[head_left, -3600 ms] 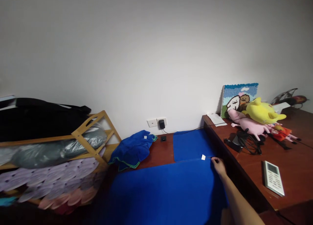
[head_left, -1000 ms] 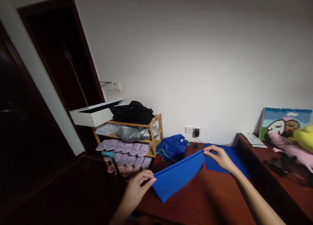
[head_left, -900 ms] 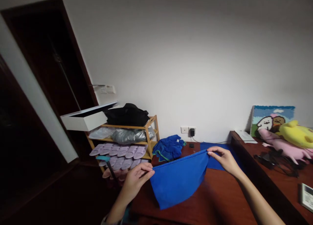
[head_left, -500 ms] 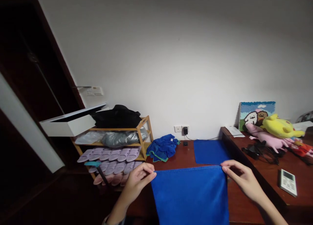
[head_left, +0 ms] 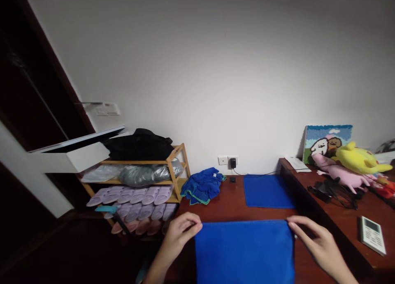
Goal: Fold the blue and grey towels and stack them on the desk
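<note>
A flat blue cloth (head_left: 245, 251) is stretched between my two hands, its top edge straight and its lower part cut off by the bottom of the view. My left hand (head_left: 182, 234) pinches the upper left corner between thumb and fingers. At the upper right corner, my right hand (head_left: 316, 238) has the same pinch. Beyond it, a second blue cloth (head_left: 268, 191) lies flat on the reddish-brown table (head_left: 226, 206). To the left of that one sits a crumpled blue cloth with green edging (head_left: 203, 185).
On the left stands a wooden rack (head_left: 171, 173) with several slippers (head_left: 148, 195), a black bag (head_left: 140, 144) and a white box (head_left: 89, 156). A raised surface on the right holds plush toys (head_left: 359, 158), a black cable (head_left: 336, 193) and a white remote-like device (head_left: 372, 234).
My hands have moved lower and slightly to the right, with the stretched cloth between them. The view has shifted slightly. Both pinches stay closed.
</note>
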`<state>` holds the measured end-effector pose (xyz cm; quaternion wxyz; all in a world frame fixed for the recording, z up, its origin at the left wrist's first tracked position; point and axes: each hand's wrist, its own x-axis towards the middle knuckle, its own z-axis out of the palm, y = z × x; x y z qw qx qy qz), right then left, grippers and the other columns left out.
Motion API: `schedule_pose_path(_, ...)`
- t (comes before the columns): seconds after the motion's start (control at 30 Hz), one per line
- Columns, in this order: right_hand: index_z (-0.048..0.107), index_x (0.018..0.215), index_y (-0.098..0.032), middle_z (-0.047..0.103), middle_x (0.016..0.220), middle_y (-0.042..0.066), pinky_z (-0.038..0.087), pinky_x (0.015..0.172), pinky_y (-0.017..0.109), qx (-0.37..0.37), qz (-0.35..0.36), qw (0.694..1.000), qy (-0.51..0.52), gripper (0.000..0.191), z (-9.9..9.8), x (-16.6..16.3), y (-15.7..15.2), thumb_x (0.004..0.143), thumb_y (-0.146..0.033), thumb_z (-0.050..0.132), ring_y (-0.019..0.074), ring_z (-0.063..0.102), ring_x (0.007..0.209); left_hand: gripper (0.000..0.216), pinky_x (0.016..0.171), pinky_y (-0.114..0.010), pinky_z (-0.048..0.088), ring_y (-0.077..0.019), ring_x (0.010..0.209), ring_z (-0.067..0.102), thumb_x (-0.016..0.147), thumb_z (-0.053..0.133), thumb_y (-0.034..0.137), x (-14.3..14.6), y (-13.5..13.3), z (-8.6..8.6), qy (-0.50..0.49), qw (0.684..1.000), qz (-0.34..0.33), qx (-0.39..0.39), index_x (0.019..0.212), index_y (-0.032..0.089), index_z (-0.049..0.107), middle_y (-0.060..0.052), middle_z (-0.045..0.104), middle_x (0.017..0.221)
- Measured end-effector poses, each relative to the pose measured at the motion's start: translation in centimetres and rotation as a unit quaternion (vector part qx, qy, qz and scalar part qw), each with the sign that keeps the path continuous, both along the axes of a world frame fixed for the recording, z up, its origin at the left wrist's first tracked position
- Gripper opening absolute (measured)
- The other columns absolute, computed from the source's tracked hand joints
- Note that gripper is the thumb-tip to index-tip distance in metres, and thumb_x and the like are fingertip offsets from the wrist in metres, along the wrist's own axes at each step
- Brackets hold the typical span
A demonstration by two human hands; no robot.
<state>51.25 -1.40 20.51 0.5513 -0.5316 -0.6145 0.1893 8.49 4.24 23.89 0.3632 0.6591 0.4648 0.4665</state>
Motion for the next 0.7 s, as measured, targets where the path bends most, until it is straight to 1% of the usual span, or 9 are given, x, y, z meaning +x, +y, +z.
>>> schedule_pose_path(0.1, 0.078, 0.097, -0.023, 0.079, 0.103, 0.008, 0.061, 0.086, 0.031, -0.054, 0.009, 0.998, 0.012, 0.042, -4.6, -0.8, 7.2, 0.084, -0.061, 0.065, 0.0252, 0.074, 0.095, 0.033, 0.079, -0.032, 0.059, -0.022, 0.083, 0.072, 0.078, 0.072, 0.051, 0.9, 6.5, -4.4, 0.024, 1.0, 0.013, 0.005, 0.082, 0.019, 0.07, -0.006, 0.075, 0.084)
schedule_pose_path(0.17, 0.077, 0.1, -0.022, 0.078, 0.104, 0.009, 0.06, 0.089, 0.034, -0.098, -0.014, 0.995, -0.01, 0.043, -8.1, -1.5, 12.2, 0.087, -0.058, 0.058, 0.0255, 0.073, 0.096, 0.034, 0.082, -0.034, 0.06, -0.0225, 0.087, 0.073, 0.086, 0.062, 0.051, 1.7, 10.6, -7.8, 0.102, 0.994, 0.036, 0.034, 0.086, 0.018, 0.07, -0.007, 0.077, 0.088)
schedule_pose_path(0.23, 0.076, 0.102, -0.021, 0.077, 0.107, 0.011, 0.058, 0.094, 0.04, -0.142, -0.056, 0.988, -0.037, 0.041, -11.5, -2.6, 16.1, 0.089, -0.05, 0.052, 0.0282, 0.073, 0.101, 0.033, 0.095, -0.041, 0.057, -0.0255, 0.101, 0.072, 0.091, 0.055, 0.045, 2.9, 13.6, -11.1, 0.149, 0.985, 0.07, 0.047, 0.094, 0.016, 0.071, -0.011, 0.077, 0.1)
schedule_pose_path(0.3, 0.076, 0.105, -0.017, 0.076, 0.112, 0.016, 0.053, 0.102, 0.048, -0.167, -0.084, 0.981, -0.057, 0.041, -14.7, -4.2, 18.3, 0.089, -0.043, 0.048, 0.0324, 0.07, 0.109, 0.033, 0.108, -0.049, 0.048, -0.0293, 0.119, 0.065, 0.093, 0.052, 0.039, 4.4, 15.0, -14.4, 0.183, 0.977, 0.096, 0.054, 0.101, 0.015, 0.072, -0.015, 0.073, 0.117)
schedule_pose_path(0.33, 0.075, 0.108, -0.015, 0.074, 0.116, 0.018, 0.05, 0.106, 0.051, -0.172, -0.089, 0.979, -0.065, 0.042, -16.2, -5.2, 18.7, 0.089, -0.04, 0.047, 0.0338, 0.068, 0.115, 0.032, 0.113, -0.051, 0.044, -0.0305, 0.126, 0.061, 0.094, 0.051, 0.036, 5.2, 15.2, -16.0, 0.201, 0.973, 0.099, 0.057, 0.104, 0.015, 0.073, -0.016, 0.07, 0.125)
schedule_pose_path(0.4, 0.074, 0.115, -0.015, 0.069, 0.127, 0.018, 0.043, 0.115, 0.05, -0.175, -0.087, 0.977, -0.083, 0.043, -19.0, -7.4, 18.4, 0.089, -0.034, 0.046, 0.0327, 0.062, 0.126, 0.032, 0.117, -0.052, 0.04, -0.0309, 0.133, 0.056, 0.095, 0.049, 0.032, 7.0, 14.9, -19.0, 0.237, 0.966, 0.082, 0.064, 0.107, 0.017, 0.074, -0.015, 0.067, 0.134)
schedule_pose_path(0.5, 0.069, 0.129, -0.016, 0.058, 0.146, 0.013, 0.032, 0.123, 0.044, -0.165, -0.058, 0.974, -0.147, 0.048, -22.4, -10.9, 16.9, 0.091, -0.031, 0.044, 0.0273, 0.048, 0.141, 0.034, 0.121, -0.05, 0.037, -0.0285, 0.14, 0.05, 0.095, 0.05, 0.03, 9.6, 13.8, -23.1, 0.275, 0.958, 0.022, 0.073, 0.119, 0.022, 0.073, -0.01, 0.062, 0.144)
schedule_pose_path(0.6, 0.054, 0.147, -0.016, 0.041, 0.16, 0.008, 0.02, 0.127, 0.046, -0.185, -0.022, 0.944, -0.271, 0.056, -24.3, -13.9, 16.0, 0.097, -0.034, 0.037, 0.0263, 0.031, 0.152, 0.046, 0.124, -0.053, 0.03, -0.0282, 0.147, 0.041, 0.096, 0.052, 0.033, 11.4, 13.5, -26.1, 0.352, 0.932, -0.044, 0.078, 0.141, 0.027, 0.06, -0.008, 0.05, 0.157)
schedule_pose_path(0.7, 0.04, 0.157, -0.02, 0.028, 0.166, 0.003, 0.013, 0.128, 0.047, -0.237, -0.005, 0.908, -0.346, 0.059, -25.1, -15.7, 16.3, 0.101, -0.037, 0.029, 0.0245, 0.017, 0.156, 0.055, 0.126, -0.054, 0.026, -0.0272, 0.153, 0.031, 0.1, 0.046, 0.035, 11.9, 13.9, -27.8, 0.448, 0.887, -0.077, 0.084, 0.155, 0.033, 0.041, -0.005, 0.036, 0.165)
